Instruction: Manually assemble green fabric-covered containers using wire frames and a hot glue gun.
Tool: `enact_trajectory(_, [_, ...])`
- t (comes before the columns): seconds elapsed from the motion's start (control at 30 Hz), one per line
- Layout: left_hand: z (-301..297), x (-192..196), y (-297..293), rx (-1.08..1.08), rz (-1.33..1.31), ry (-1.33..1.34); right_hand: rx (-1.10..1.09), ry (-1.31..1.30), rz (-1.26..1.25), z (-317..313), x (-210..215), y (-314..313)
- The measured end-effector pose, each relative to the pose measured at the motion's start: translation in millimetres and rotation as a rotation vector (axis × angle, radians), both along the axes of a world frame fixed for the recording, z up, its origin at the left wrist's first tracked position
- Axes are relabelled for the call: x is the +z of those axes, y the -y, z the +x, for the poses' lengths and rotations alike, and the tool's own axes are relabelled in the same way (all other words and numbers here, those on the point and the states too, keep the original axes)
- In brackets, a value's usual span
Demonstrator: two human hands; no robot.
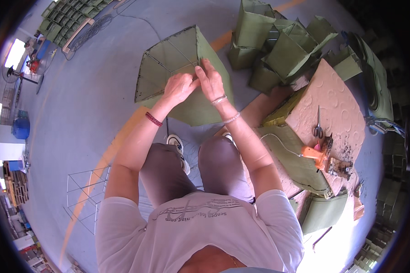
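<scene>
An olive-green fabric box (193,109) on a thin wire frame stands tilted in front of my knees, with its open side showing dark edges and wire rods inside. At its near rim, my left hand (180,87) is closed, with curled fingers gripping the edge. Close beside it, my right hand (210,82) holds the same rim, the thumb on the inner side and the fingers stretched along the outer side. The fingertips of both hands nearly meet, and whatever small piece may lie between them is hidden.
To my right, a pinkish board (328,95) carries scissors (318,131) and an orange glue gun (315,154) with a cord. Several green boxes (291,50) are piled at the far right. A bare wire frame (84,193) lies on the floor at left, near a fan (25,77).
</scene>
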State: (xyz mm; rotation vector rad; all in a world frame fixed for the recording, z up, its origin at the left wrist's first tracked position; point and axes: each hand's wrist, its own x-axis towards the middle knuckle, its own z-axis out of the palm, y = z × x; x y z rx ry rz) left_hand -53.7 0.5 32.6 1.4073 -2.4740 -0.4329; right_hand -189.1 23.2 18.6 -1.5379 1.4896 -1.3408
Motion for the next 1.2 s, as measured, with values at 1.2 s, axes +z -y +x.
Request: enact_trajectory(1.2, [6.7, -53.2, -45.2, -0.419, 0.201, 0.027, -0.362, -0.852, 0.151, -129.8, -76.2, -12.7])
